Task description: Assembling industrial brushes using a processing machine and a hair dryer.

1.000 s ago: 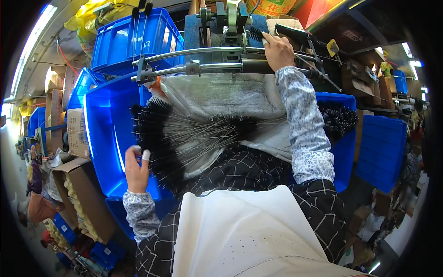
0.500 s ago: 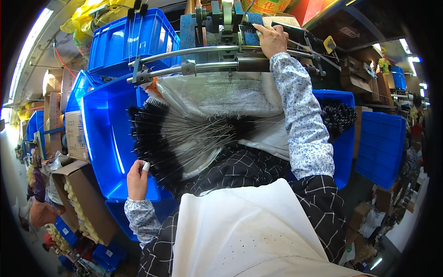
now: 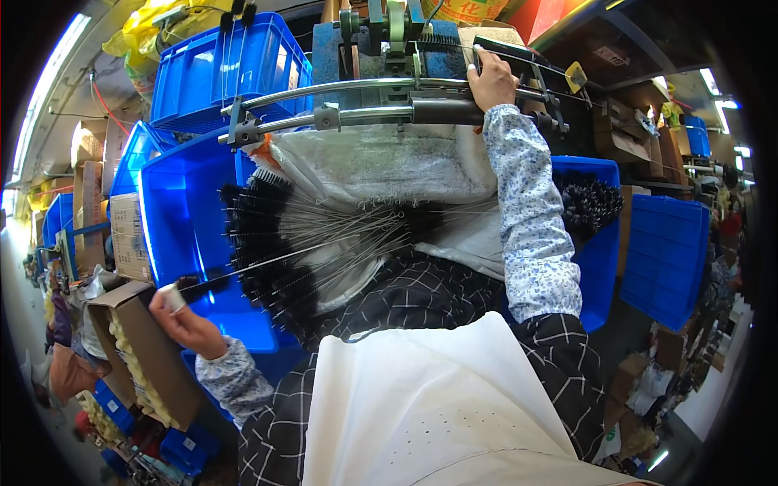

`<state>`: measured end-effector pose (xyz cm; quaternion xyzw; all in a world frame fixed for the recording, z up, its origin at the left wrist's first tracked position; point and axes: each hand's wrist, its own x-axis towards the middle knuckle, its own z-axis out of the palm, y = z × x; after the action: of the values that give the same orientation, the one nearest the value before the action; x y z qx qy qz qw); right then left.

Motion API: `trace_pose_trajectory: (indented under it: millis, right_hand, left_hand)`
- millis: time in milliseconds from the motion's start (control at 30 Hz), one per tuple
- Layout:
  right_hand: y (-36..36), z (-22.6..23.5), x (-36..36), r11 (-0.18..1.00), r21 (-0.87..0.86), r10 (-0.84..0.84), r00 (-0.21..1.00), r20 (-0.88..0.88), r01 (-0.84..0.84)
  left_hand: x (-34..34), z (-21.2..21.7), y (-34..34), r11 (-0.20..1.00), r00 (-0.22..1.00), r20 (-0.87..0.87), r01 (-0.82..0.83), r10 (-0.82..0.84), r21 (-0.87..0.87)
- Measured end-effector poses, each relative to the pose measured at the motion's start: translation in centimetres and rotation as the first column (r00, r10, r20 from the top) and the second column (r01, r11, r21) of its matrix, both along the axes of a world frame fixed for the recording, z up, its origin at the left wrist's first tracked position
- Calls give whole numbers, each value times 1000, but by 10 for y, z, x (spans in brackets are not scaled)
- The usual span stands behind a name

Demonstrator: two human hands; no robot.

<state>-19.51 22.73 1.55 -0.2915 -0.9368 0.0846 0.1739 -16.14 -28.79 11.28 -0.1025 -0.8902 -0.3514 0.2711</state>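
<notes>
Two shiny bars (image 3: 365,115) are getting in the way in front of the machine (image 3: 396,61), black brushes (image 3: 258,236) are crowding the left side, and open room is showing over the grey sheet (image 3: 385,162) near the bars.

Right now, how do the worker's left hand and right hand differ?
The left hand pinches a black brush by its bristled end; the right hand is beside a second brush, its grip unclear. The left hand is out to the left, while the right hand reaches forward to the machine. Both arms wear patterned sleeves.
</notes>
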Motion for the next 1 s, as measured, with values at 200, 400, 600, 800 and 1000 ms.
trace_pose_trajectory:
  millis: [200,400,600,800,1000]
  right_hand:
    - [-25,1,-15,998,-41,39,999,-12,-39]
    - [-42,-1,-24,999,-33,12,999,-35,-13]
    - [-74,7,-39,1000,9,21,999,-34,-21]
    - [-91,6,-51,998,27,59,997,-45,-58]
    - [-58,13,-29,998,20,56,998,6,-57]
  left_hand:
    - [-10,46,-17,914,960,-140,-176,241,365]
    - [-11,35,-20,864,882,-446,-339,155,-371]
    - [-13,10,-30,564,954,-110,256,-280,785]
    - [-14,12,47,903,989,-118,-31,90,429]
    - [-13,15,50,656,992,7,79,-128,751]
